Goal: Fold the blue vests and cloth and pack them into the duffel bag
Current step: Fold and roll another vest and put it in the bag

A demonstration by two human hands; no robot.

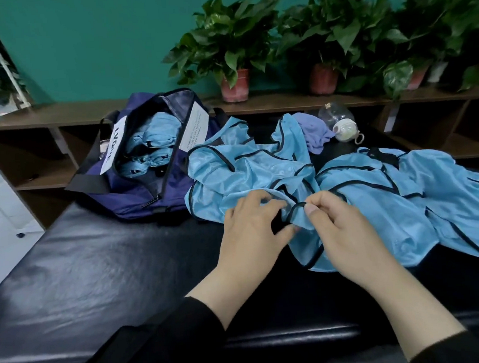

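Vests tangled, trim slipping

Duffel bag (144, 171) is gaping at left, holding folded pieces. Left hand (250, 231) and right hand (341, 231) are pinching one blue vest (306, 219); slick fabric is threatening to drag neighbouring vests (431, 190), and purple cloth (313, 132) is waiting behind.

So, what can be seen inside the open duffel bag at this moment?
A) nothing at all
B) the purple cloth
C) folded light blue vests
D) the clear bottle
C: through the open zip of the duffel bag, rolled or folded light blue vests are visible, while the purple cloth and the clear bottle lie outside it, further right on the black surface.
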